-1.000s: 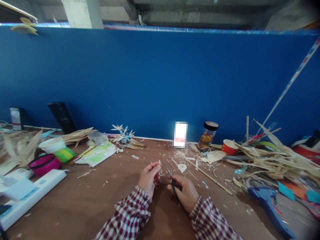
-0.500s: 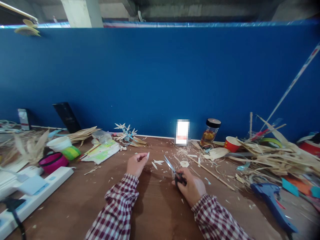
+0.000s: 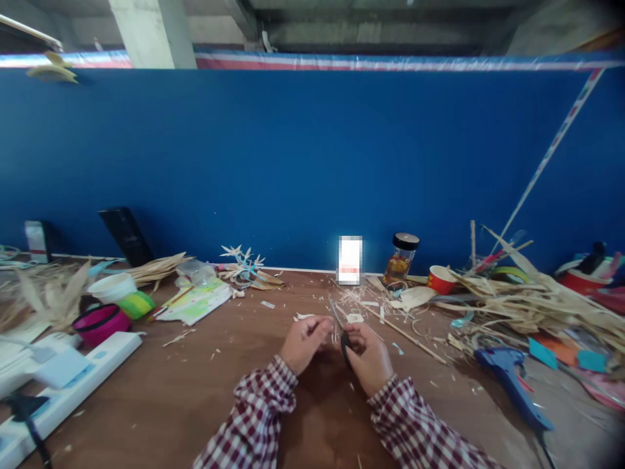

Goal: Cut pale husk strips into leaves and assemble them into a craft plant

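Observation:
My right hand (image 3: 370, 359) is closed around the dark handles of a pair of scissors (image 3: 337, 315), whose blades point up and away over the table. Close beside it, my left hand (image 3: 303, 343) is closed, thumb against fingers, at the scissors' left side. A thin pale sliver (image 3: 334, 337) shows at its fingertips, mostly hidden and blurred. Beyond the hands lie pale cut pieces (image 3: 303, 317) and a larger pale scrap (image 3: 355, 318), among many small shavings.
A lit phone (image 3: 349, 260) leans at the blue partition (image 3: 273, 163). To the right are a lidded jar (image 3: 402, 257), red cup (image 3: 441, 280), thin stick (image 3: 410, 340), dried husks (image 3: 532, 299) and blue glue gun (image 3: 512, 384). A white power strip (image 3: 112, 352) lies left.
My left hand has moved right and toward me, up to the scissors. The scissors have turned more upright and their blades look closer together. The view has shifted slightly.

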Action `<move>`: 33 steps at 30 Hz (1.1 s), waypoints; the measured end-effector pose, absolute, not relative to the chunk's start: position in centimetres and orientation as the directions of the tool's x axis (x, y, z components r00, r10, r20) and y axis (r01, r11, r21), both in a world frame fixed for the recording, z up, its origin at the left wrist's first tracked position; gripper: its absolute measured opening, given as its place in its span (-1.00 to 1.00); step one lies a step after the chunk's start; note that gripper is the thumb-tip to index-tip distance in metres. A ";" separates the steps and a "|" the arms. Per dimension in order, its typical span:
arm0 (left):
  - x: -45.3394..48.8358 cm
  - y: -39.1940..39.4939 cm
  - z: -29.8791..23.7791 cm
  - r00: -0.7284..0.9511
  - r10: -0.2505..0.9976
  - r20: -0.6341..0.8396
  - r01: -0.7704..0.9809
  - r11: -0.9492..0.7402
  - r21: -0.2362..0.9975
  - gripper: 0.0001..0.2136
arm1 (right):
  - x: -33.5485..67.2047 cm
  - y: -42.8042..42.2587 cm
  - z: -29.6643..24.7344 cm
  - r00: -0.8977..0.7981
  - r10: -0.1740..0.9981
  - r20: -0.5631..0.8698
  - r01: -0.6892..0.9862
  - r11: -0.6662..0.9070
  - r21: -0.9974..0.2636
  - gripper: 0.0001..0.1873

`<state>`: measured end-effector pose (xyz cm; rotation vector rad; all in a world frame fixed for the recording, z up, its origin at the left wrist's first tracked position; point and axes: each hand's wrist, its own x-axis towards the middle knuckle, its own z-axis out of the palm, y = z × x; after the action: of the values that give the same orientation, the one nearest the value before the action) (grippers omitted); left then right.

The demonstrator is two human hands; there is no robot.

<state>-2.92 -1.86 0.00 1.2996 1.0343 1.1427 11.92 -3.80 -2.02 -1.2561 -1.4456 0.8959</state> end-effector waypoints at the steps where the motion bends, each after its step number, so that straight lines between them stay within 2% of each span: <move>1: -2.0 -2.4 0.0 0.224 0.972 0.067 -0.077 -0.051 0.996 -0.71 | 11.9 -3.9 -2.0 0.031 0.977 0.211 0.313 0.191 -0.930 -0.73; 2: -1.2 -2.9 -0.2 0.242 0.965 0.102 -0.086 -0.084 0.993 -0.71 | 12.0 -4.0 -1.9 0.037 0.973 0.226 0.384 0.195 -0.903 -0.73; 4: -0.2 -3.4 -0.7 0.174 0.966 0.191 -0.041 -0.187 0.982 -0.77 | 12.2 -4.2 -1.8 0.034 0.965 0.260 0.530 0.203 -0.823 -0.72; 8: 0.0 -3.2 -2.3 0.090 0.975 0.205 0.105 -0.214 0.971 -0.84 | 12.3 -4.3 -1.9 0.007 0.957 0.289 0.686 0.206 -0.698 -0.70; 12: -0.6 -2.8 -2.8 0.065 0.972 0.225 0.220 -0.234 0.947 -0.80 | 11.9 -4.2 -2.6 -0.069 0.931 0.359 0.661 0.312 -0.682 -0.68; 17: -1.5 -2.5 -1.9 0.017 0.968 0.250 0.390 -0.237 0.890 -0.76 | 11.6 -4.4 -3.3 -0.182 0.861 0.475 0.608 0.478 -0.634 -0.48; 21: -2.4 -2.2 -1.3 -0.071 0.951 0.302 0.461 -0.237 0.855 -0.73 | 11.5 -5.1 -2.5 -0.226 0.783 0.580 0.628 0.572 -0.528 -0.55; 26: -4.5 -1.0 -0.5 -0.273 0.899 0.343 0.541 -0.151 0.827 -0.69 | 11.4 -5.7 -1.4 -0.221 0.806 0.549 0.690 0.527 -0.496 -0.64; 28: -5.5 -0.6 0.1 -0.258 0.920 0.293 0.540 -0.114 0.834 -0.66 | 11.4 -5.7 -1.3 -0.213 0.833 0.511 0.708 0.492 -0.506 -0.65; 30: -6.6 -0.3 0.6 -0.186 0.967 0.171 0.569 -0.036 0.822 -0.65 | 11.3 -5.6 -1.3 -0.217 0.853 0.475 0.720 0.468 -0.511 -0.68; 32: -7.8 -0.3 1.0 -0.071 0.996 0.055 0.636 0.002 0.771 -0.63 | 11.3 -5.6 -1.2 -0.224 0.865 0.449 0.729 0.454 -0.512 -0.71; 33: -8.5 -0.4 1.1 -0.091 0.996 0.024 0.671 0.044 0.740 -0.61 | 11.2 -5.5 -1.2 -0.226 0.868 0.441 0.732 0.451 -0.511 -0.72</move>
<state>-8.49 -0.36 1.09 1.6750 1.8163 0.8276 11.25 -5.54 -1.19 -1.3346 -2.0135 0.2531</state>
